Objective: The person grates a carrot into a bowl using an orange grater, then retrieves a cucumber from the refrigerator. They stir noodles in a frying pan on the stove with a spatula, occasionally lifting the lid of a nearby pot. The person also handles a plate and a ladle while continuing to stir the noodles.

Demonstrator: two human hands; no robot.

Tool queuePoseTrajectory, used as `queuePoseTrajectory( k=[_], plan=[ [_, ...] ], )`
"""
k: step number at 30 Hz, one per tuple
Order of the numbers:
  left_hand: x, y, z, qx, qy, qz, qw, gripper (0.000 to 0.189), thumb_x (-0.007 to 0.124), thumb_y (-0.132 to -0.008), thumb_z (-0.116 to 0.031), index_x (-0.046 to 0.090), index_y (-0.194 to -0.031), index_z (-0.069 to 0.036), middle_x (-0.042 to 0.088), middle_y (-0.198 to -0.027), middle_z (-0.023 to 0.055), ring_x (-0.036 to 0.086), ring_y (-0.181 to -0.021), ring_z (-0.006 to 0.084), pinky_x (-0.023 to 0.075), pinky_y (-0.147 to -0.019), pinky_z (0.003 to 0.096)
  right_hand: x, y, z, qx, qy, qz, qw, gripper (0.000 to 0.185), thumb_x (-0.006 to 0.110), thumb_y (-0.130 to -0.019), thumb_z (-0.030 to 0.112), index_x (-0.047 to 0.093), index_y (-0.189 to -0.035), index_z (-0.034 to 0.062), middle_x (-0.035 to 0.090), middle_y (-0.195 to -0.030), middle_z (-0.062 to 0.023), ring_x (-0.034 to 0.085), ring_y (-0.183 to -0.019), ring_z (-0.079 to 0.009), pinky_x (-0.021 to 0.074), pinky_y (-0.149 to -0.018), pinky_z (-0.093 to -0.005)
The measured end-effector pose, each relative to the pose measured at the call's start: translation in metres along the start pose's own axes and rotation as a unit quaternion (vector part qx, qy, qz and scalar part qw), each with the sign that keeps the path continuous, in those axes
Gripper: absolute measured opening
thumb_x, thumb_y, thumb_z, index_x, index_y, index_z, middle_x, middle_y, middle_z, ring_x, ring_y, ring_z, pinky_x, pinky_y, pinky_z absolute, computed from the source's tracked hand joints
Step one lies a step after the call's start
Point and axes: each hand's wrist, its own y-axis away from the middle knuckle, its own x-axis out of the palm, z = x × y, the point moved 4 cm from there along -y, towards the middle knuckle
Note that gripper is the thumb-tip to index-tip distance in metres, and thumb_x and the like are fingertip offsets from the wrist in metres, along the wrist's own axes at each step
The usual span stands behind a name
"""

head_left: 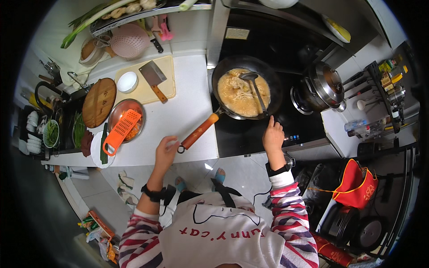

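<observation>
A wok (275,87) with a reddish wooden handle (200,132) sits on the black cooktop (234,144). Pale brown broth with thin pale strands (238,92) fills its bottom, and a dark ladle (257,89) lies in it, its handle end resting at the near rim. My right hand (273,134) is over the cooktop just below that handle end, fingers pointing at it; it holds nothing, and whether it touches the ladle is unclear. My left hand (167,150) hovers by the ring at the end of the wok handle, fingers loosely curled, holding nothing visible.
A lidded steel pot (318,88) stands on the right burner. On the left counter are a cutting board (170,75) with a cleaver (153,74) and a white bowl (127,82), a round wooden lid (99,102), and an orange grater (122,131) across a steel bowl (115,108).
</observation>
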Motion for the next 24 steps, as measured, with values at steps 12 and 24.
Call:
queuePoseTrajectory(
  k=[12,24],
  plan=[
    [0.065,-0.038,-0.043,-0.197,-0.066,0.235,0.949,0.033,0.070,-0.086,-0.029,0.062,-0.102,-0.001,0.059,-0.066,0.0034,0.051,-0.045,0.0093,0.0401,-0.042,0.0241,-0.049,-0.035,-0.013,-0.077,-0.203,-0.026,0.976,0.040,0.061,-0.086,0.021,0.056,-0.120,0.0015,0.061,-0.084,-0.0165,0.064,-0.065,-0.0343,0.0520,-0.056,-0.0418],
    [0.063,-0.041,-0.018,-0.202,0.036,0.256,0.945,0.028,0.069,-0.087,-0.025,0.061,-0.101,-0.002,0.052,-0.062,-0.0003,0.046,-0.044,0.0072,0.0355,-0.039,0.0228,-0.143,0.014,-0.050,-0.124,-0.141,0.072,0.980,0.039,0.066,-0.075,0.006,0.057,-0.113,0.0011,0.060,-0.094,-0.0167,0.064,-0.076,-0.0358,0.0525,-0.064,-0.0413]
  ],
)
